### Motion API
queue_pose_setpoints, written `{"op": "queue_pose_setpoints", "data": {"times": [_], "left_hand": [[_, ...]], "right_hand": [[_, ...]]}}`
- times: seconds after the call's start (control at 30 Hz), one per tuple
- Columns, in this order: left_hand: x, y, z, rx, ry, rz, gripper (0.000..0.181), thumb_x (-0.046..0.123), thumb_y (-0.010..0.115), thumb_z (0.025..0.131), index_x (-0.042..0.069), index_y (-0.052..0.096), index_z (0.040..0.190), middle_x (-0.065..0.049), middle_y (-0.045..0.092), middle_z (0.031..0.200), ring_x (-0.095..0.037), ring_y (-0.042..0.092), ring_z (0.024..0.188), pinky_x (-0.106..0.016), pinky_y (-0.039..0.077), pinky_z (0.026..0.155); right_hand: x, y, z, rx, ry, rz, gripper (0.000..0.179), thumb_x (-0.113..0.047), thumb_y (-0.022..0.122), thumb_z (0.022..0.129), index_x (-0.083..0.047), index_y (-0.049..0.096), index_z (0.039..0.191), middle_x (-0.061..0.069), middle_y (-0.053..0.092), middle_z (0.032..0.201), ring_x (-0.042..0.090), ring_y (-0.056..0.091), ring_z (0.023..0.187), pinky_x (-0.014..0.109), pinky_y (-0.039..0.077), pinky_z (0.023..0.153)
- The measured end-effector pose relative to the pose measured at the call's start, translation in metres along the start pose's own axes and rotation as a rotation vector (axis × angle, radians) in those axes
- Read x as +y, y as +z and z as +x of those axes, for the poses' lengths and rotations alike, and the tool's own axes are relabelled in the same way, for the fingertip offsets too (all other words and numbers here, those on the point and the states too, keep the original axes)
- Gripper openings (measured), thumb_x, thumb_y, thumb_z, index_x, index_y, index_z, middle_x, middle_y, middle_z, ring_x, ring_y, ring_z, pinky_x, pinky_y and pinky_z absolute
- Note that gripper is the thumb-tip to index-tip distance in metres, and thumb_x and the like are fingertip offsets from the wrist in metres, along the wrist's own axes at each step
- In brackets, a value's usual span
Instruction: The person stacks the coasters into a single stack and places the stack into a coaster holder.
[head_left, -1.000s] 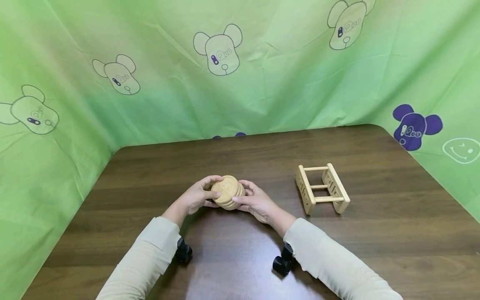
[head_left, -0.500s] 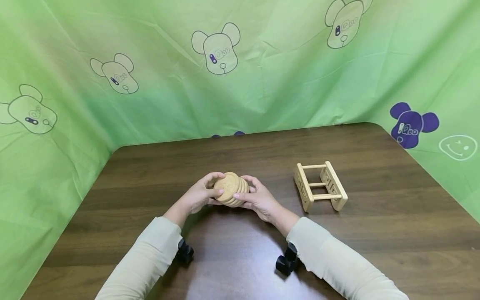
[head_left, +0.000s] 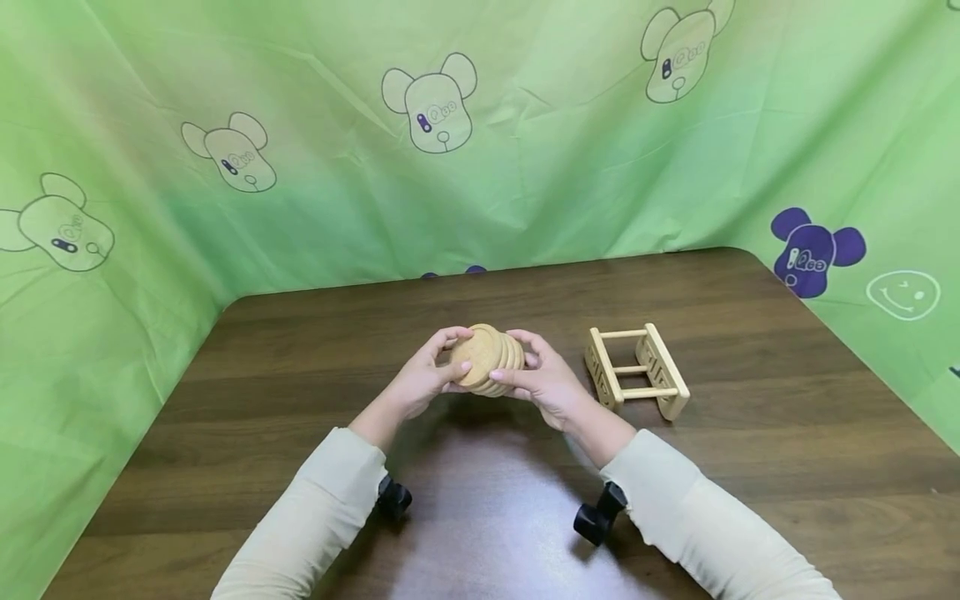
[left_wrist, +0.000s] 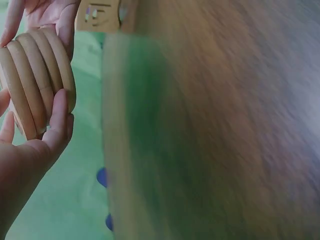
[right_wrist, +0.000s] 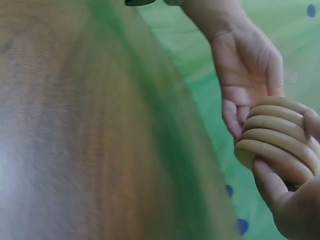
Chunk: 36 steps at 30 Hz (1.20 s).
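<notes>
Several round wooden coasters [head_left: 477,357] are gathered in a slanted stack above the table, between both hands. My left hand [head_left: 420,382] grips the stack from the left, thumb on the face of the front coaster. From the other side my right hand [head_left: 553,390] holds it, its thumb along the lower edges. The left wrist view shows the coasters [left_wrist: 32,75] edge-on, face to face and slightly offset. To the right of the hands, a wooden coaster rack [head_left: 602,371] with cut-out side panels and thin crossbars stands on the table.
The dark wood-grain table [head_left: 315,333] ends at a back edge against a green printed curtain [head_left: 525,167]. Black wrist cameras [head_left: 596,517] hang under both forearms, close over the table.
Both hands have carried the stack of coasters rightward and away from the body, closer to the rack. The coasters are fanned out a little more. The rack has stayed on the table.
</notes>
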<state>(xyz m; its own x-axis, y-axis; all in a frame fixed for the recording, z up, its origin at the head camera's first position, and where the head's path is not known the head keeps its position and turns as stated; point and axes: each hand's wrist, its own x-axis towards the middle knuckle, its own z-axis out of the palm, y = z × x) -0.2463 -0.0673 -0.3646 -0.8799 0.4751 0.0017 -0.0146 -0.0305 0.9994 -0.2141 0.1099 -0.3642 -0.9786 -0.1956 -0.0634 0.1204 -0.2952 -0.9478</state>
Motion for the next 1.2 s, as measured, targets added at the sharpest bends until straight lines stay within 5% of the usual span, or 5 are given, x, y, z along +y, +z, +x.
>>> {"op": "queue_pose_setpoints", "data": {"times": [0.3, 0.7, 0.9, 1.2], "left_hand": [[0.010, 0.019, 0.011, 0.026, 0.063, -0.020, 0.042, -0.006, 0.050, 0.082, 0.003, 0.037, 0.122, -0.015, 0.035, 0.119, -0.019, 0.047, 0.088, -0.027, 0.046, 0.062], [0.017, 0.050, 0.030, -0.031, 0.104, -0.056, 0.042, -0.007, 0.052, 0.080, 0.000, 0.040, 0.120, -0.015, 0.041, 0.112, -0.015, 0.051, 0.079, -0.030, 0.046, 0.063], [0.019, 0.067, 0.041, -0.041, 0.114, -0.031, 0.042, -0.006, 0.054, 0.079, 0.001, 0.042, 0.119, -0.018, 0.044, 0.116, -0.017, 0.052, 0.082, -0.035, 0.048, 0.066], [0.021, 0.091, 0.058, -0.076, 0.170, 0.073, 0.043, -0.004, 0.056, 0.079, 0.000, 0.043, 0.119, -0.022, 0.049, 0.114, -0.016, 0.053, 0.087, -0.025, 0.047, 0.065]], "right_hand": [[-0.029, -0.012, -0.009, 0.005, -0.048, -0.090, 0.064, 0.012, 0.058, 0.073, 0.002, 0.026, 0.127, 0.015, 0.048, 0.104, 0.017, 0.058, 0.079, 0.035, 0.048, 0.070], [-0.054, -0.039, -0.026, 0.036, -0.085, -0.197, 0.065, 0.005, 0.062, 0.074, 0.004, 0.025, 0.127, 0.013, 0.049, 0.101, 0.015, 0.059, 0.078, 0.031, 0.048, 0.068], [-0.061, -0.056, -0.034, 0.031, -0.108, -0.217, 0.061, 0.004, 0.063, 0.073, -0.001, 0.029, 0.124, 0.007, 0.053, 0.096, 0.015, 0.059, 0.077, 0.029, 0.049, 0.064], [-0.068, -0.083, -0.043, 0.004, -0.188, -0.158, 0.048, 0.009, 0.060, 0.074, -0.008, 0.037, 0.113, 0.005, 0.057, 0.089, 0.016, 0.060, 0.074, 0.029, 0.049, 0.061]]}}
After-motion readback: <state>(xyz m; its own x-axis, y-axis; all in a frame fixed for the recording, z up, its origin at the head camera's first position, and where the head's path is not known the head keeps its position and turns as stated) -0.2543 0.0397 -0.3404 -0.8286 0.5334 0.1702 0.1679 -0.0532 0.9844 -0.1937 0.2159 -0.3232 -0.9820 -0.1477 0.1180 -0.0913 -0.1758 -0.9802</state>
